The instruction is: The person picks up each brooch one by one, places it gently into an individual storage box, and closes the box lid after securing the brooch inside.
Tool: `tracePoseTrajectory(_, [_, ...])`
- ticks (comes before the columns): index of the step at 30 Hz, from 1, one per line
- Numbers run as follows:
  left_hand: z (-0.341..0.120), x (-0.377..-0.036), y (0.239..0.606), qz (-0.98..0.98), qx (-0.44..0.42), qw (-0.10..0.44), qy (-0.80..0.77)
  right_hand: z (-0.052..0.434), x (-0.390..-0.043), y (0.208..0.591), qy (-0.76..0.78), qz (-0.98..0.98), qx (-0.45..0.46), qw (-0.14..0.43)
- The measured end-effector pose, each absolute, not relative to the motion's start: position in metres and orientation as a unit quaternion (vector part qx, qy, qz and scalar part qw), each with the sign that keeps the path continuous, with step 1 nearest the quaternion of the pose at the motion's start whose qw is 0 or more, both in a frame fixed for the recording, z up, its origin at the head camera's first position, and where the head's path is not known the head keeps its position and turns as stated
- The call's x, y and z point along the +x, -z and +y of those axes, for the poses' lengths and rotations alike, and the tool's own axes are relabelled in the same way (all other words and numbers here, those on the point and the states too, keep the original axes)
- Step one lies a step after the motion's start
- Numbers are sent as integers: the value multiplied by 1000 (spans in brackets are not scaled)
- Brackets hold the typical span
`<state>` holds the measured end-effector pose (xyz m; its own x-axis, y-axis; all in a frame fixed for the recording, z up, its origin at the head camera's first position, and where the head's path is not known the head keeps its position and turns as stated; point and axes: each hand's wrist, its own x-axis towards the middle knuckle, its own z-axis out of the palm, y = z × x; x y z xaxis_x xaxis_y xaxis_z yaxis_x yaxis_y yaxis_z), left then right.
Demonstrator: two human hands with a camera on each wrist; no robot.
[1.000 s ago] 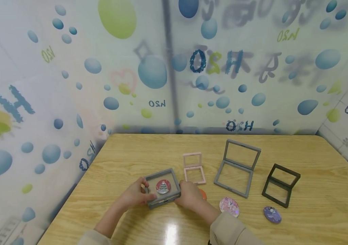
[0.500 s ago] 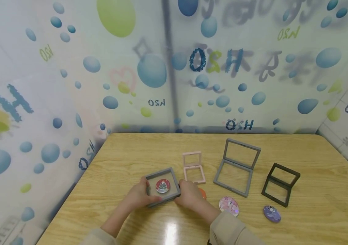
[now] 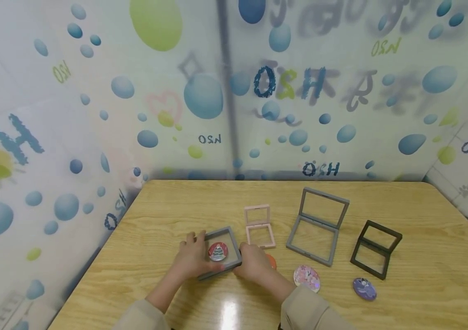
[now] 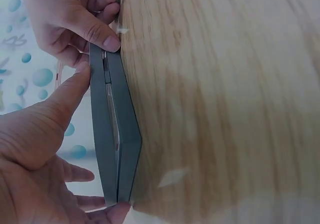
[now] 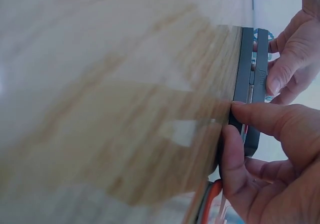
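A grey floating display frame (image 3: 234,247) lies on the table, its two halves folded together with a narrow gap along the front edge. Through its clear film shows a round red badge (image 3: 218,251) with a tree picture. My left hand (image 3: 193,259) holds the frame's left side, thumb on the upper half near the front latch, a fingertip at the corner. My right hand (image 3: 254,263) pinches the right front corner; in the right wrist view its thumb and forefinger grip the lower half. An orange badge (image 3: 272,261) is partly hidden behind the right hand.
Standing unfolded on the table (image 3: 168,206) are a pink frame (image 3: 260,226), a larger grey frame (image 3: 313,253) and a black frame (image 3: 376,248). A pink badge (image 3: 306,278) and a purple badge (image 3: 364,288) lie in front of them. A printed curtain (image 3: 155,160) hangs behind.
My left hand has shifted right and farther over the frame, its thumb sliding along the front edge and its fingers spreading at the left side. The right hand stays at its corner.
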<state>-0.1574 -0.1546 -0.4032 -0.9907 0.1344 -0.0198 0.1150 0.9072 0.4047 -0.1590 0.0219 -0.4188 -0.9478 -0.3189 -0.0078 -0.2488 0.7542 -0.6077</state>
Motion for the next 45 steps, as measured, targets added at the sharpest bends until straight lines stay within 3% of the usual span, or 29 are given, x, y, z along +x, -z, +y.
tracePoseTrajectory(21, [-147, -162, 407, 982, 81, 2, -173, 26, -157, 417, 318, 935, -146, 55])
tracePoseTrajectory(32, [-141, -161, 399, 983, 93, 20, -155, 28, -157, 421, 317, 935, -152, 48])
tracePoseTrajectory(36, [-133, -158, 392, 982, 115, 28, -148, 32, -155, 418, 313, 935, -159, 44])
tracePoseTrajectory(45, [-104, -160, 393, 953, 239, -25, -184, 60, -155, 402, 347, 921, -172, 33])
